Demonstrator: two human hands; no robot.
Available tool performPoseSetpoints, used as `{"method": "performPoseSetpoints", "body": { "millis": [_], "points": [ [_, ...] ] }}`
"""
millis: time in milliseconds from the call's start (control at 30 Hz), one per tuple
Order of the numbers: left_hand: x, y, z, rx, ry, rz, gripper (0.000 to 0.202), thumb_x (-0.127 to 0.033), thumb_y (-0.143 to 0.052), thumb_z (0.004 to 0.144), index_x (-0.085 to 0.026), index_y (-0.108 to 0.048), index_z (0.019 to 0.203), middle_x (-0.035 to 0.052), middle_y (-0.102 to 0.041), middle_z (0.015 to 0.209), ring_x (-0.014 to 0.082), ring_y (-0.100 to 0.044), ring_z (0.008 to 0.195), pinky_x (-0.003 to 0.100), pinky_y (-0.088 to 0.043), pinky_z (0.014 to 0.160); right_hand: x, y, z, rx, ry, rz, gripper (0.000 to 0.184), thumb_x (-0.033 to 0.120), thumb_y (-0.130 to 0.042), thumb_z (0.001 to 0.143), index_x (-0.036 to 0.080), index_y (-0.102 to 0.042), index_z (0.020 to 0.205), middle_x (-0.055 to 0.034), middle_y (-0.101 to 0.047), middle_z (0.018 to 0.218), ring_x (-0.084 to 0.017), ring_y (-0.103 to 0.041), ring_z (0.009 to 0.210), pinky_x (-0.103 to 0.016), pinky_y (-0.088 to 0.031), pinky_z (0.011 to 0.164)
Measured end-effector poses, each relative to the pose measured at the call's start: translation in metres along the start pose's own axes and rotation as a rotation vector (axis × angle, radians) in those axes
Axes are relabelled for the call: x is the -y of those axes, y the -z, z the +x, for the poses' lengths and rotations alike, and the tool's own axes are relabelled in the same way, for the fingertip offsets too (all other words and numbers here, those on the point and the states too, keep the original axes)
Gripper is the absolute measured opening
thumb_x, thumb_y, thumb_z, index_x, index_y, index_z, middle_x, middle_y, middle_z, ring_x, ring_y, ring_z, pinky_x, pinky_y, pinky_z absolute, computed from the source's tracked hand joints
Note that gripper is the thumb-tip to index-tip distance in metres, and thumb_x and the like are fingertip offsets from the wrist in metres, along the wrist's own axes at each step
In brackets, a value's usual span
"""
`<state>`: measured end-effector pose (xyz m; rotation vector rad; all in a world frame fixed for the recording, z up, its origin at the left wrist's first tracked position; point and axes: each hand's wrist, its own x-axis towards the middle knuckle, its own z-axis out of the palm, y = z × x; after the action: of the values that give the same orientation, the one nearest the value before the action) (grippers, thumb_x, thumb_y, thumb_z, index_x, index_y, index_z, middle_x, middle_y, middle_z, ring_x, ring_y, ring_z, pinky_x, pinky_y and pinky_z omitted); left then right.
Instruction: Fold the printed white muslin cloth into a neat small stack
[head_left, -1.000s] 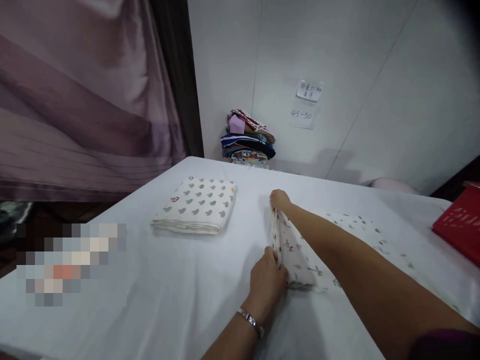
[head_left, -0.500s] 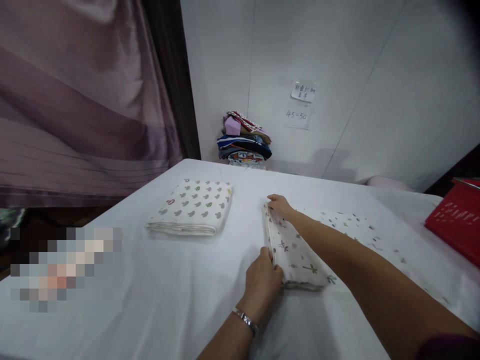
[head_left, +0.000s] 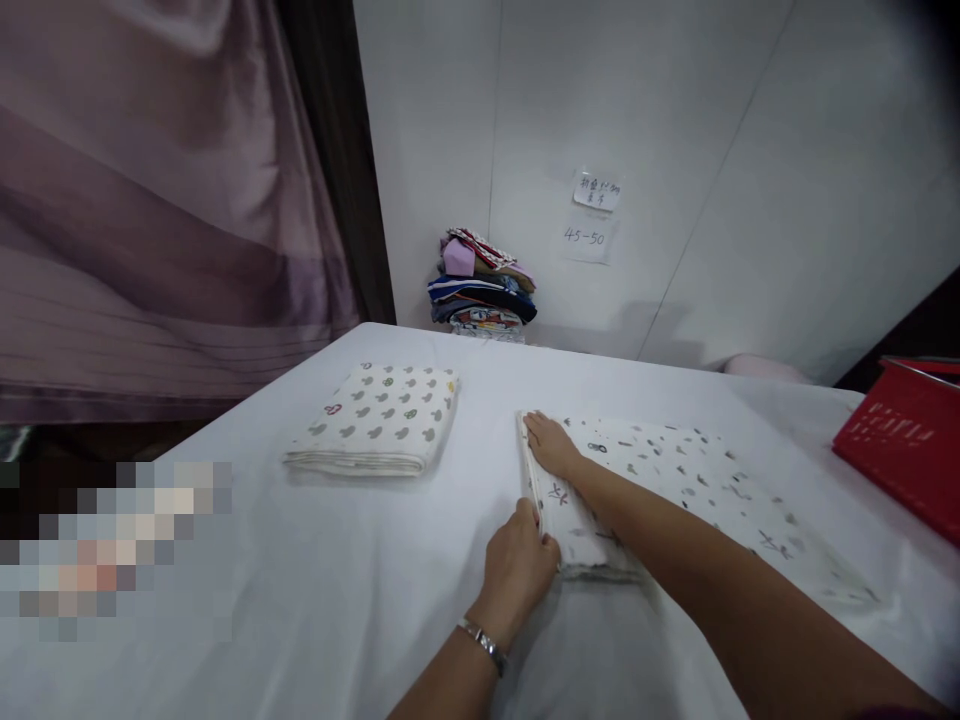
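Observation:
A white cloth (head_left: pixel 652 470) printed with small plants and leaves lies partly folded on the white-covered table, its layers thicker at the left end and spread thinner to the right. My left hand (head_left: pixel 519 550), with a silver band at the wrist, pinches the near part of its left folded edge. At the far left corner my right hand (head_left: pixel 551 442) presses down on top, fingers stretched out. Its forearm crosses over the cloth and hides part of the print. To the left is a neatly folded white cloth (head_left: pixel 379 415) with grey mushroom-like prints, touched by neither hand.
Against the wall at the back stands a stack of folded fabrics (head_left: pixel 484 280). A red box or bag (head_left: pixel 900 430) sits at the right table edge. Handwritten paper notes (head_left: pixel 589 238) hang on the wall; a pink curtain (head_left: pixel 165 220) hangs at left. A blurred patch covers the lower left.
My right hand has gone from holding the cloth's far left corner to lying flat on it. The cloth at right now looks more spread out. My left hand stays at the near edge.

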<state>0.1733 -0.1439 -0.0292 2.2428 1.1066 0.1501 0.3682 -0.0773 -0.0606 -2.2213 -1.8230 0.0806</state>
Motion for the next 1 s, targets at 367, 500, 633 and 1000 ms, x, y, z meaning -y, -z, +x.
{"method": "performPoseSetpoints", "body": {
  "millis": [367,500,633,1000],
  "points": [
    [0.0,0.0,0.001,-0.012,-0.003,0.013,0.014,-0.019,-0.045,0.075,-0.02,-0.04,0.087,0.0046,-0.062,0.081,0.0216,-0.06,0.076,0.029,-0.031,0.059,0.012,0.003,-0.007,0.031,-0.039,0.055,0.046,0.021,-0.026,0.092,0.013,-0.035,0.135,-0.011,-0.03,0.145,-0.022,-0.022,0.135,-0.044,-0.017,0.108],
    [-0.001,0.002,0.002,0.0,0.018,0.013,0.013,-0.019,-0.045,0.076,-0.02,-0.039,0.087,0.0037,-0.061,0.08,0.0208,-0.06,0.076,0.028,-0.03,0.059,0.016,0.011,-0.009,0.028,-0.047,0.081,0.043,0.021,-0.028,0.09,0.016,-0.039,0.132,-0.0098,-0.035,0.142,-0.02,-0.026,0.132,-0.042,-0.021,0.106],
    [-0.002,0.003,0.003,0.006,0.027,0.012,0.013,-0.018,-0.046,0.075,-0.021,-0.039,0.086,0.0016,-0.06,0.073,0.0196,-0.059,0.073,0.027,-0.029,0.057,0.023,0.015,-0.028,-0.015,-0.067,0.109,0.043,0.022,-0.032,0.088,0.017,-0.04,0.13,-0.01,-0.038,0.14,-0.021,-0.028,0.131,-0.043,-0.023,0.106],
    [0.004,0.001,0.01,0.009,0.004,0.023,0.009,-0.022,-0.043,0.077,-0.021,-0.039,0.085,0.0003,-0.058,0.071,0.0176,-0.056,0.067,0.025,-0.03,0.056,0.04,0.019,-0.072,0.005,0.012,0.225,0.046,0.028,-0.033,0.09,0.013,-0.037,0.133,-0.0135,-0.029,0.145,-0.024,-0.021,0.135,-0.045,-0.019,0.107]
  ]
}}
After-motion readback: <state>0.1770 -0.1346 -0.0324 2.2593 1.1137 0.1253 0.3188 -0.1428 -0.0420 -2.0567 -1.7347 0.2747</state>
